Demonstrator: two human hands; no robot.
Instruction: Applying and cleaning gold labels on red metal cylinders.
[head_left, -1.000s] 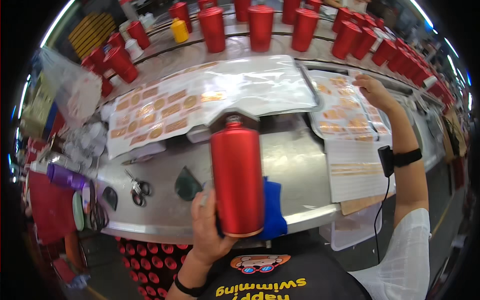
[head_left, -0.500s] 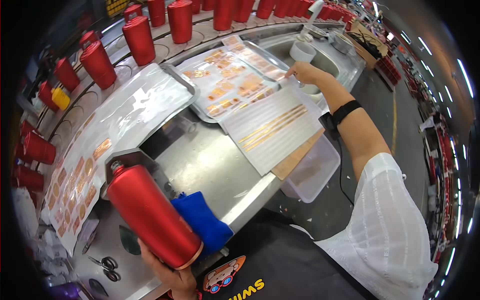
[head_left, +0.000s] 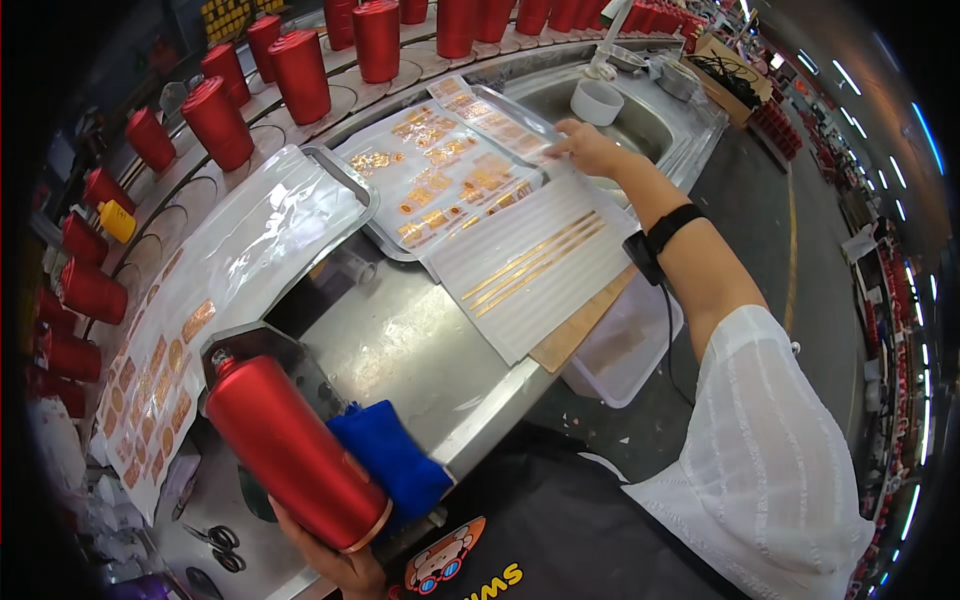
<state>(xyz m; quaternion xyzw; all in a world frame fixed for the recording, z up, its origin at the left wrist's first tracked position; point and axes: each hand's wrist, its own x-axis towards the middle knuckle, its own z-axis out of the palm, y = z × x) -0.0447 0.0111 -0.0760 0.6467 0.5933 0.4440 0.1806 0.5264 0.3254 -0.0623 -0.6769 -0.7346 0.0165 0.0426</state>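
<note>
A matte red metal bottle lies tilted in my left hand, its bare neck pointing away and left. The fingers wrap its base end; part of the hand is hidden behind it. Beside the bottle, a blue cloth pad rests at the table edge. My right hand reaches out over the right end of a tray with gold and orange decals on white backing. Its fingertips are apart, near a narrow decal strip. Below them lies a white sheet with several thin gold strips.
Red bottles stand along a curved conveyor behind the table. More decals lie on a glossy sheet at left. Black scissors are near the front. A sink with a white bowl is far right; a plastic bin sits below the table edge.
My right hand has moved left toward the decals, its fingers spreading a little. The view has shifted slightly. Bottles on the conveyor have moved to the right. My left hand still holds the red bottle.
</note>
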